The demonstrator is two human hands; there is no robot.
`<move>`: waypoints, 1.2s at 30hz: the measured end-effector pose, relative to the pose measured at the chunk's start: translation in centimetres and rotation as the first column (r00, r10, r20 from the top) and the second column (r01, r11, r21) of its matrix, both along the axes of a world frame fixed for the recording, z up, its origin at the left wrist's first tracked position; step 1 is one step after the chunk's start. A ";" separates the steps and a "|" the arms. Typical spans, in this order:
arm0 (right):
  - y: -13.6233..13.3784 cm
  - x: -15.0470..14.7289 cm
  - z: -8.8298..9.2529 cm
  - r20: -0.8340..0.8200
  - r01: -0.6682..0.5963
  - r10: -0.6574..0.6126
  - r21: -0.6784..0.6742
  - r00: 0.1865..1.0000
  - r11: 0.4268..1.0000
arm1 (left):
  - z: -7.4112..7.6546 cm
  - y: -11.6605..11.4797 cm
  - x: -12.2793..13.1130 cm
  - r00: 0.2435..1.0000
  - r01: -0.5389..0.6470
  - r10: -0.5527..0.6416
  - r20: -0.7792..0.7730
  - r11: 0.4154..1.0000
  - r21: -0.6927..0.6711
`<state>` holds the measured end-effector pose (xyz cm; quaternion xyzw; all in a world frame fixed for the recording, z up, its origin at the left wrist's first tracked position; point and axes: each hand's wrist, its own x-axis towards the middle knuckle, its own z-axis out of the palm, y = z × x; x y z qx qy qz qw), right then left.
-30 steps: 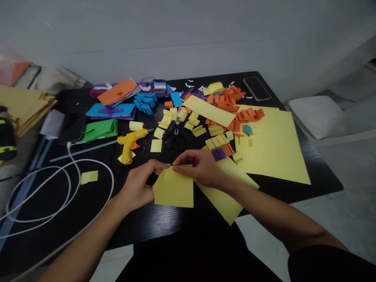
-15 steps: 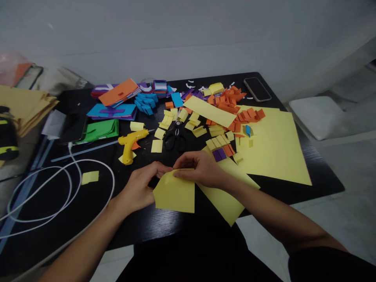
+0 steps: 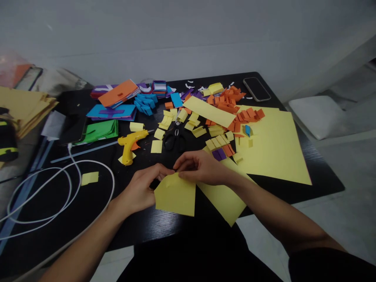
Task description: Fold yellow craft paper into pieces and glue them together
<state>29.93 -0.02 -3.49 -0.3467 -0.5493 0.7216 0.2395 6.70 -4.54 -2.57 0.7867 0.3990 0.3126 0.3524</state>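
A piece of yellow paper (image 3: pixel 175 197) is held up near the front edge of the black table, its upper edge bent between my hands. My left hand (image 3: pixel 145 186) pinches it at the upper left, thumb on the near face. From the right, my right hand (image 3: pixel 202 167) grips the top edge, with some fingers hidden behind the paper. Under my right wrist lies a larger yellow sheet (image 3: pixel 225 199). Just beyond my hands are black-handled pliers (image 3: pixel 175 139), a yellow glue gun (image 3: pixel 129 147) and small folded yellow pieces (image 3: pixel 156 146).
Orange folded pieces (image 3: pixel 227 100) and a phone (image 3: pixel 256 89) are at the back right. Large yellow sheets (image 3: pixel 273 149) cover the right side. Stacked coloured paper wallets (image 3: pixel 113 111) stand back left. A white cable (image 3: pixel 113 176) loops across the left. Beyond rises a grey wall (image 3: pixel 176 35).
My right thumb has shifted slightly right and down along the paper's top edge. The paper has tilted a little; both hands still hold it.
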 end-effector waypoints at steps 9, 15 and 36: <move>-0.7 -1.1 -0.5 0.052 0.010 -0.015 0.095 0.999 0.995 | -0.3 -0.1 0.0 0.998 0.051 -0.052 -0.021 0.998 -0.023; -0.7 -1.0 -0.4 0.053 0.009 -0.015 0.104 0.998 0.995 | -0.6 -0.2 -0.1 0.997 0.067 -0.069 -0.030 0.996 -0.054; -1.0 -0.6 0.1 0.155 0.019 -0.111 0.500 0.982 0.866 | -0.9 -0.3 0.2 0.979 -0.157 0.174 0.103 0.975 -0.159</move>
